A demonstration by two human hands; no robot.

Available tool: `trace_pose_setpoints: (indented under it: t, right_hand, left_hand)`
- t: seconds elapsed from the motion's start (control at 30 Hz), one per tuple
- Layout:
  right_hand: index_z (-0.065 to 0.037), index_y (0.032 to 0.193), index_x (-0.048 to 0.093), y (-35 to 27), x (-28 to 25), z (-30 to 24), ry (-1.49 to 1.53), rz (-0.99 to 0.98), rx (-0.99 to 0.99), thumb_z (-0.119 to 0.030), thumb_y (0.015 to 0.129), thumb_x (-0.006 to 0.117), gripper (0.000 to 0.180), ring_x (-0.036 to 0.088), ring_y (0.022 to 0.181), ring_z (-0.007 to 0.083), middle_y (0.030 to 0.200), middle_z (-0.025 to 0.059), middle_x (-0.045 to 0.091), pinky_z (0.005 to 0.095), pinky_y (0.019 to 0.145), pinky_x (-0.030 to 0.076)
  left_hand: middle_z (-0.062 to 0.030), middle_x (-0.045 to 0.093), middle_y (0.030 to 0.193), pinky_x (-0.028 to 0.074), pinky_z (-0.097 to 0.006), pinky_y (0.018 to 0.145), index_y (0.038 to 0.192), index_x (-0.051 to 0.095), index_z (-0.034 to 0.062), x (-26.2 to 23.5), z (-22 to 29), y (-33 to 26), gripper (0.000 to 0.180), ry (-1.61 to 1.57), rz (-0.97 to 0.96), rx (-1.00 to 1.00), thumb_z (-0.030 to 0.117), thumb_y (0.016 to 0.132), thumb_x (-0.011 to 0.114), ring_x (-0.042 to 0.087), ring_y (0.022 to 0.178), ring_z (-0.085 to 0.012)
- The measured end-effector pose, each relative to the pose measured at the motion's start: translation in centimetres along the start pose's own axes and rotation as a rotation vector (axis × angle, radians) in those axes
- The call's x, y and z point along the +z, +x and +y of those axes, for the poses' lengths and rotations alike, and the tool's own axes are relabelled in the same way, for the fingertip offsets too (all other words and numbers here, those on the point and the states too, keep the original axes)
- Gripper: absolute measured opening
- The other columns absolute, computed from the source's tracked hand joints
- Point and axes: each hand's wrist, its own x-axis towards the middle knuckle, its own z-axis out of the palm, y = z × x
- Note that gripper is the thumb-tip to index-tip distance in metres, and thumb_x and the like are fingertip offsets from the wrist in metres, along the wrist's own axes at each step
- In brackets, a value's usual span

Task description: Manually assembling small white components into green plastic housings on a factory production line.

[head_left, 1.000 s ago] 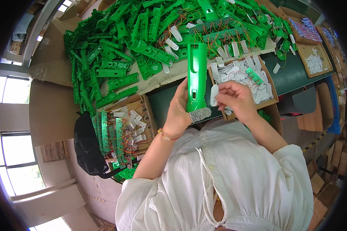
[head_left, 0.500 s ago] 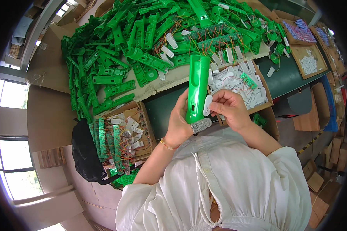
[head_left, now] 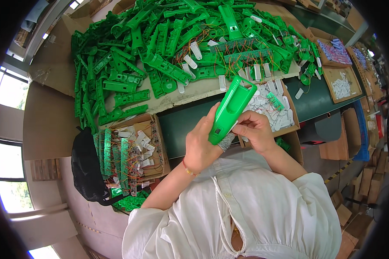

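Observation:
A glossy green plastic housing (head_left: 234, 105), long and hollowed at its upper end, leans to the right in front of me. My left hand (head_left: 200, 144) is wrapped round its lower part, and a grey knitted cover (head_left: 226, 141) wraps the thumb. Close against the housing's lower right side, my right hand (head_left: 257, 131) has thumb and forefinger pinched together. Between those fingertips only a sliver of a white plastic piece (head_left: 235, 124) shows; the rest is hidden by the fingers and the housing.
Green housings (head_left: 164, 36) lie heaped across the table, with wired circuit boards (head_left: 247, 55) on top. White plastic parts (head_left: 283, 118) fill a box behind my right hand. Another cardboard box (head_left: 162, 149) at left holds boards and white pieces. A black mesh bag (head_left: 86, 166) hangs beside it.
The green housing has tipped from upright to leaning right, and its lower end has turned. The white piece in my right hand, plainly visible before, is now mostly covered.

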Motion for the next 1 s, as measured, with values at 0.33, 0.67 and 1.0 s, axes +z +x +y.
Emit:
trace_pose_setpoints:
  t: [0.33,0.67,1.0]
  right_hand:
    - [0.002,0.081,0.057,0.4,0.6,-1.4,-0.101,0.035,0.109,-0.003,0.077,0.066,0.011,0.058,0.062,0.0095,0.074,0.0065,0.061,0.0208,0.054,0.048]
    - [0.002,0.080,0.057,-0.5,0.5,-1.4,-0.102,0.054,0.151,-0.003,0.077,0.065,0.010,0.060,0.063,0.0100,0.072,0.0069,0.061,0.0205,0.053,0.049]
    - [0.003,0.080,0.058,-1.1,1.4,-0.4,-0.077,0.024,-0.005,-0.005,0.076,0.066,0.012,0.059,0.064,0.0090,0.071,0.0065,0.061,0.0217,0.055,0.049]
  left_hand:
    - [-0.0099,0.051,0.117,0.042,-0.029,0.089,0.134,0.026,0.0019,0.7,-2.2,0.3,0.072,-0.635,-0.389,-0.305,0.020,0.078,0.067,0.053,0.102,-0.0155]
    - [-0.0093,0.047,0.113,0.042,-0.030,0.087,0.136,0.013,0.0003,0.9,-1.5,0.3,0.078,-0.660,-0.428,-0.285,0.023,0.081,0.063,0.051,0.098,-0.0156]
    - [-0.0064,0.050,0.105,0.040,-0.020,0.052,0.134,0.022,0.0031,1.7,-2.4,-1.9,0.081,-0.918,-0.330,-0.603,0.032,0.074,0.067,0.051,0.071,-0.0093]
